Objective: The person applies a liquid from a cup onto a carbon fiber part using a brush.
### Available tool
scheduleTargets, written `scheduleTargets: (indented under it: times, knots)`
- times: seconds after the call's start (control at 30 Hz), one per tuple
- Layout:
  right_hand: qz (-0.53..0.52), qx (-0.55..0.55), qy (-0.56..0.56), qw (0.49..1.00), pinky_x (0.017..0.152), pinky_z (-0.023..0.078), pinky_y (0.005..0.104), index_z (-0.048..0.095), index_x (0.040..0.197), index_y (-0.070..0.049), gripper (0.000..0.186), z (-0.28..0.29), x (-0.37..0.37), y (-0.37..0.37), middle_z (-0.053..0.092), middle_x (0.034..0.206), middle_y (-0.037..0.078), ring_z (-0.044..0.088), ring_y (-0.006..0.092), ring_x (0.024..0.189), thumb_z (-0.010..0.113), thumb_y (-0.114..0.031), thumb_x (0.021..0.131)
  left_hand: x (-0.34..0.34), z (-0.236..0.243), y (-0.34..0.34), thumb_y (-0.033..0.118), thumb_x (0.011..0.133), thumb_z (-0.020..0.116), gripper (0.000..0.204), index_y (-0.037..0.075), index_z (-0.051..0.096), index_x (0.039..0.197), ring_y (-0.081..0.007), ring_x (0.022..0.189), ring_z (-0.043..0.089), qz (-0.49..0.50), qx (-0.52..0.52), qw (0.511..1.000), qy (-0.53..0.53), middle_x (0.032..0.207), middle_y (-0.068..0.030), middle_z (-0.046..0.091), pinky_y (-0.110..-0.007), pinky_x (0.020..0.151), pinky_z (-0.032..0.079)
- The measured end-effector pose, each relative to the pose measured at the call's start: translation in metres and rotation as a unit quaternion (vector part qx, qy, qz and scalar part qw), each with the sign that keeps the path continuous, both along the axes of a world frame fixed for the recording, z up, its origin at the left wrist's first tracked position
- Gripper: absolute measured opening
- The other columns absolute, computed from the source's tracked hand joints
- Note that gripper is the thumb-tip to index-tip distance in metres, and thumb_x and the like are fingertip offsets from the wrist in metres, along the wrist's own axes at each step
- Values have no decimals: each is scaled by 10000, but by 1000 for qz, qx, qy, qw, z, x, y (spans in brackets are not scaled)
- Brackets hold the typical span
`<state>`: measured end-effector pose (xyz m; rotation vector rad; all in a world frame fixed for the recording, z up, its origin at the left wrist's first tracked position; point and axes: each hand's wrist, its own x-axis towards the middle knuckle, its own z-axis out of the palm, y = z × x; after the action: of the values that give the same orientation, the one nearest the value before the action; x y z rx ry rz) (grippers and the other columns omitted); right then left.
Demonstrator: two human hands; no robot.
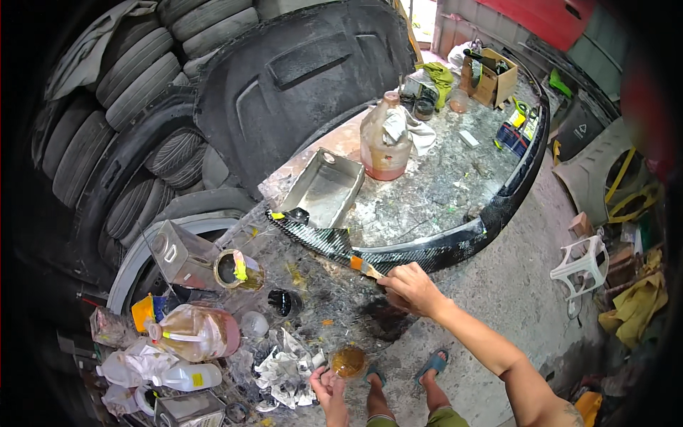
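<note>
My right hand grips a paintbrush whose orange-looking bristles touch the long, curved black carbon-weave part lying along the worktable edge. A yellow piece sits at this part's left end. My left hand, low in the middle, holds a round cup of amber liquid at its left side. Crumpled paper lies beside that hand. A dark can and a metal can with yellow on its rim stand left of the brush.
A metal tray, a large jug with pink liquid, a cardboard box and plastic jugs surround the work. Stacked tyres and a large dark panel fill the back left. A white stool and clutter line the right.
</note>
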<state>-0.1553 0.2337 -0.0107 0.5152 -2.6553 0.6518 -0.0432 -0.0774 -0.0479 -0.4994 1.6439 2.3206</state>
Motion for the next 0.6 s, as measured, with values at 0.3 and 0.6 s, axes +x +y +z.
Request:
scheduleTargets:
  times: [0.3, 0.6]
  knots:
    - [-5, -7, -24, 1000, 763, 381, 348, 607, 1115, -96, 356, 5, 33, 43, 512, 898, 41, 542, 214, 857, 696, -114, 770, 9, 6, 26, 205, 902, 660, 579, 107, 299, 1345, -148, 1053, 517, -59, -30, 997, 35, 1094, -59, 552, -320, 955, 392]
    - [-37, 35, -21, 998, 776, 397, 345, 607, 1076, -108, 333, 10, 72, 103, 526, 894, 35, 556, 212, 849, 682, -81, 753, 20, 10, 54, 240, 883, 686, 608, 104, 308, 1339, -163, 1038, 521, -86, -18, 996, 22, 1142, -88, 559, -331, 931, 402]
